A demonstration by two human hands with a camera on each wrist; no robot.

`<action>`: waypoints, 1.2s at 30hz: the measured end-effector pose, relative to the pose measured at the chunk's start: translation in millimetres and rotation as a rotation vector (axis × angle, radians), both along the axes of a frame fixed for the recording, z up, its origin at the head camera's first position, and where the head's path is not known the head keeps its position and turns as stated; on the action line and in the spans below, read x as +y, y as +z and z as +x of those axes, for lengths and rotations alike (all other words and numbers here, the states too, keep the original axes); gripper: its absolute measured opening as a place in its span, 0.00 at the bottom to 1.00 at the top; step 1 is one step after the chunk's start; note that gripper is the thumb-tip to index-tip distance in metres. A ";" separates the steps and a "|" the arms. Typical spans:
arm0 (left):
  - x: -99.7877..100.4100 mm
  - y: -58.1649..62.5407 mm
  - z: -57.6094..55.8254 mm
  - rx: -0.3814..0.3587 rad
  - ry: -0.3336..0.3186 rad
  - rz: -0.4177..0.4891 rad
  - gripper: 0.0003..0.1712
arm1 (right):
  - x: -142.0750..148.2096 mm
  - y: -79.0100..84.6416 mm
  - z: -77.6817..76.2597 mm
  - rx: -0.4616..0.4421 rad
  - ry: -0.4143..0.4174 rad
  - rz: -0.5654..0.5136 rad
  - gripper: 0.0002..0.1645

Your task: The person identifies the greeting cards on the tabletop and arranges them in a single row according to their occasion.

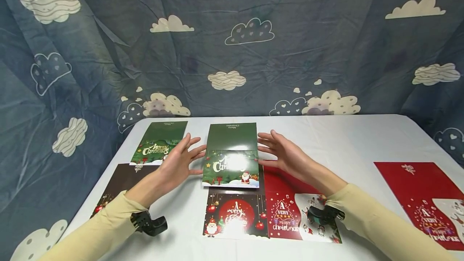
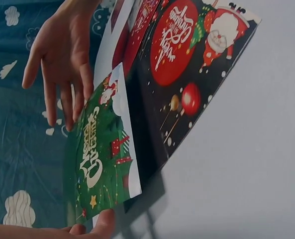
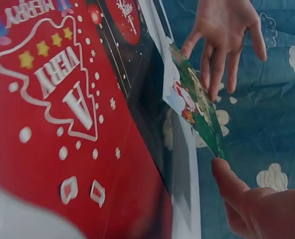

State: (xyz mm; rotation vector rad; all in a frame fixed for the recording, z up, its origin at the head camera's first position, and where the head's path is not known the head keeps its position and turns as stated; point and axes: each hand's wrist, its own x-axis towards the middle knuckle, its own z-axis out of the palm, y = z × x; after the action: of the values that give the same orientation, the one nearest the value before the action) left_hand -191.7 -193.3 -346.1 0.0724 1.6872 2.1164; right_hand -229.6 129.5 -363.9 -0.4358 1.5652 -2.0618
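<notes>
An unfolded green Christmas card (image 1: 232, 138) with a Santa and gold lettering is at the middle, overlapping the upper part of a black card (image 1: 235, 214). My left hand (image 1: 178, 166) is at its left edge, fingers spread and fairly straight. At the opposite edge is my right hand (image 1: 284, 152), its fingers extended as well. In the right wrist view, a fingertip of the right hand meets the edge of the green card (image 3: 197, 99). The left thumb (image 2: 105, 224) is by a lower corner of the card in the left wrist view.
Beside the black card lies a red card (image 1: 284, 216), partly under the right forearm. Another green card (image 1: 159, 142) and a dark card (image 1: 125, 180) lie at the left. A second red card (image 1: 424, 196) is far right on the white table (image 1: 326, 132). A cloud-patterned curtain (image 1: 232, 59) hangs behind.
</notes>
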 end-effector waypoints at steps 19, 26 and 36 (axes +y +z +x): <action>-37.0 1.4 -14.4 -0.009 0.044 -0.029 0.45 | -43.2 -6.5 -22.5 -0.070 -0.002 -0.082 0.40; -54.3 1.8 -26.9 -0.025 0.014 -0.046 0.46 | -61.8 -5.4 -35.8 -0.097 0.002 -0.078 0.41; -68.2 -0.7 -45.2 -0.055 0.028 -0.086 0.45 | -83.6 -10.1 -55.4 -0.146 -0.007 -0.080 0.42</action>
State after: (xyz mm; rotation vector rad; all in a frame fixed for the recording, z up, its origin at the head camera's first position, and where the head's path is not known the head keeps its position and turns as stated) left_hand -236.9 -261.5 -346.8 -0.0345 1.7537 2.0443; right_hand -285.0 45.9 -374.1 -0.3009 1.4053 -2.1169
